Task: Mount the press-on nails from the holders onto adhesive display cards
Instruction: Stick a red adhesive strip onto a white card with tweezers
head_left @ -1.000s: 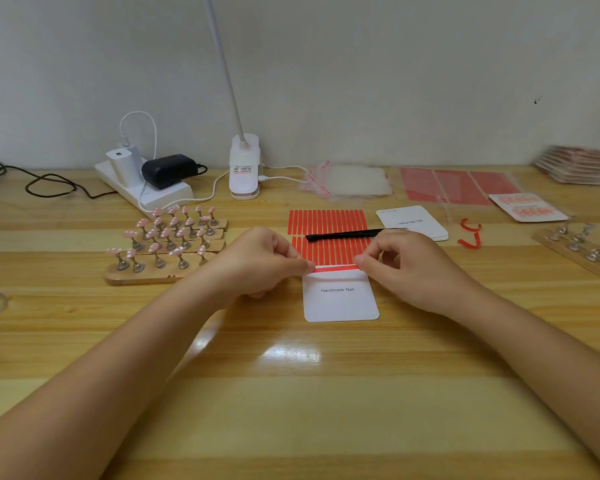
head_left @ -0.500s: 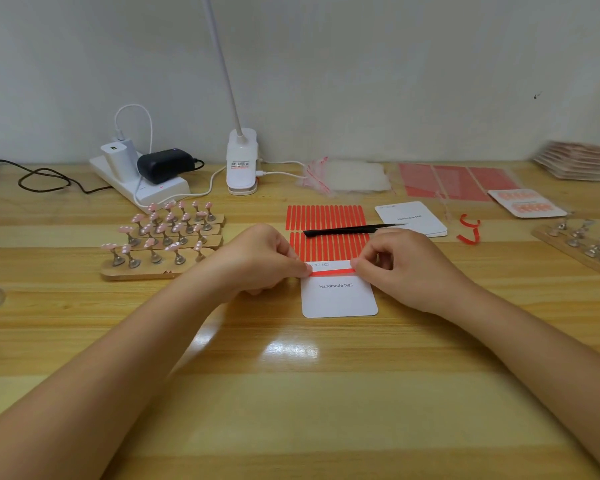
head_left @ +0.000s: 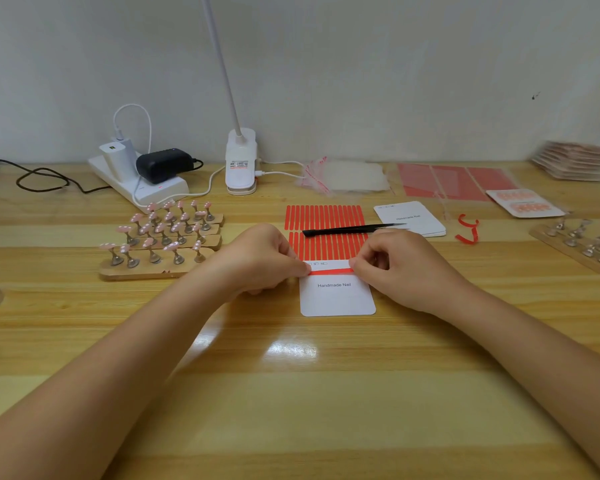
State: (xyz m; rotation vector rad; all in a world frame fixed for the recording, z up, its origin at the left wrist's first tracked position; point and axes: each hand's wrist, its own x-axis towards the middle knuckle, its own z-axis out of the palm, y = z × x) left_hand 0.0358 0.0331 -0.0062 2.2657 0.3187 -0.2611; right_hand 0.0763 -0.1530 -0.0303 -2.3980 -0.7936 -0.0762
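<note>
Two hands work one red adhesive strip (head_left: 331,271) laid across the white rounded display card (head_left: 338,299). The left hand (head_left: 267,259) pinches the strip's left end with curled fingers; the right hand (head_left: 400,268) pinches its right end the same way.

Progress, as judged: early. The card between the hands carries tape but no nails. Beyond the left hand, pink press-on nails (head_left: 160,230) sit on metal stands in wooden holders (head_left: 146,271), all unmounted. Beyond the right hand lie spare white cards (head_left: 411,220).

Legible print: "Handmade Nail" on the card; smaller marks above the strip cannot be read.
</note>
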